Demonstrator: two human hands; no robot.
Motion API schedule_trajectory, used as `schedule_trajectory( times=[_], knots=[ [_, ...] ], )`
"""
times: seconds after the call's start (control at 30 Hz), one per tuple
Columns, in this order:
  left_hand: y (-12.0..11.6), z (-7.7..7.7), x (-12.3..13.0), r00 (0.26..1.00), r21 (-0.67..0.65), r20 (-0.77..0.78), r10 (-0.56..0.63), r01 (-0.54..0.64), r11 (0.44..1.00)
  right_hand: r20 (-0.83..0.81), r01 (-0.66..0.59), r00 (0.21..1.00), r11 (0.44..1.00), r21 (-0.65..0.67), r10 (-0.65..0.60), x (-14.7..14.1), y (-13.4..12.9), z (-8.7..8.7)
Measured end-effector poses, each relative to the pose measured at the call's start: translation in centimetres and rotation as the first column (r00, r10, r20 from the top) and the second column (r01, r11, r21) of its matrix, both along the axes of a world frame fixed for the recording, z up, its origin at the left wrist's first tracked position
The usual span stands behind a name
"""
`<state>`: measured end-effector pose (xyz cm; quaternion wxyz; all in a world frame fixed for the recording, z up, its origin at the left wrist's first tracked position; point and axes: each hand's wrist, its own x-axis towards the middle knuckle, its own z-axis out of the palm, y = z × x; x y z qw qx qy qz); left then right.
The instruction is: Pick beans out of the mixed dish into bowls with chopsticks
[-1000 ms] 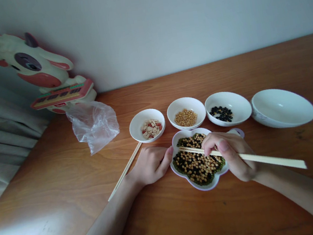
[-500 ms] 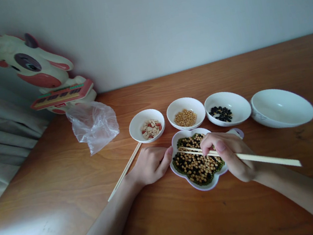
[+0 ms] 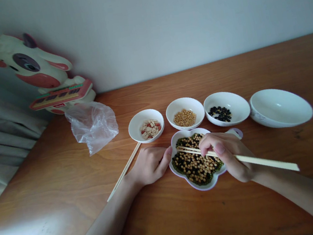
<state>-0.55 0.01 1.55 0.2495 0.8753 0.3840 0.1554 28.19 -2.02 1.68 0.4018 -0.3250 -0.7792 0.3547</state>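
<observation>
My right hand [image 3: 226,154] is closed around a pair of light wooden chopsticks [image 3: 265,160]. Their tips reach over the left part of a white flower-shaped dish [image 3: 203,187] with a lilac rim, filled with mixed yellow, black and green beans. At the dish's left edge is my left hand [image 3: 152,166], fingers curled and thumb on the rim, gripping it. Behind stand a bowl [image 3: 133,130] of pale flat seeds with some red pieces, a bowl [image 3: 171,121] of yellow beans and a bowl [image 3: 240,110] of black beans.
A larger white bowl [image 3: 281,108] stands at the right end of the row. Another pair of chopsticks [image 3: 123,172] lies by my left wrist. Farther left are a crumpled clear plastic bag [image 3: 94,126] and a cow-shaped toy keyboard [image 3: 53,80]. A wall backs the wooden table [image 3: 172,221].
The chopstick tips have drawn closer together over the left part of the dish. The whole view has shifted slightly; my left hand keeps its place at the rim.
</observation>
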Motion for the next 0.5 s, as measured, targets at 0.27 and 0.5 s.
schedule_trajectory(
  times=[0.27, 0.5],
  knots=[
    [0.04, 0.01, -0.03, 1.0, 0.016, -0.002, -0.005, 0.005, 1.0, -0.021, -0.003, 1.0, 1.0, 0.004, 0.003, 0.12, -0.05, -0.29],
    [0.0, 0.2, 0.07, 1.0, 0.026, 0.006, -0.01, 0.009, 1.0, 0.056, -0.01, 0.998, 1.0, 0.013, 0.009, 0.33, -0.03, -0.11]
  ],
)
